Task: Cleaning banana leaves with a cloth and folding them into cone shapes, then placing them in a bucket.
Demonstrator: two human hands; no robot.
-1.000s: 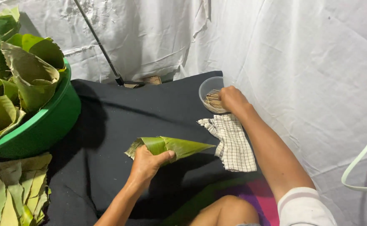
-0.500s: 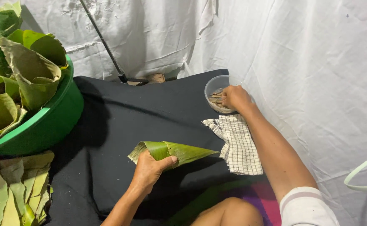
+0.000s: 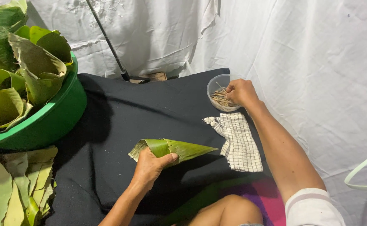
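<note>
My left hand (image 3: 150,167) grips a green leaf rolled into a cone (image 3: 179,149), its tip pointing right, just above the black cloth (image 3: 141,113). My right hand (image 3: 241,92) reaches into a small clear plastic bowl (image 3: 217,83) of thin wooden sticks (image 3: 219,99), its fingers pinched among them. I cannot tell whether a stick is held. A white checked cloth (image 3: 238,141) lies between the two hands.
A green basin (image 3: 49,121) piled with folded leaf cones stands at the left. Flat leaves (image 3: 12,188) are stacked at lower left. White sheeting (image 3: 300,62) hangs behind and to the right. A thin black rod (image 3: 108,42) leans at the back. My knee (image 3: 229,211) sits at the bottom.
The view has shifted slightly. My right hand stays in the bowl of sticks, fingers working among them. My left hand keeps hold of the leaf cone in nearly the same place.
</note>
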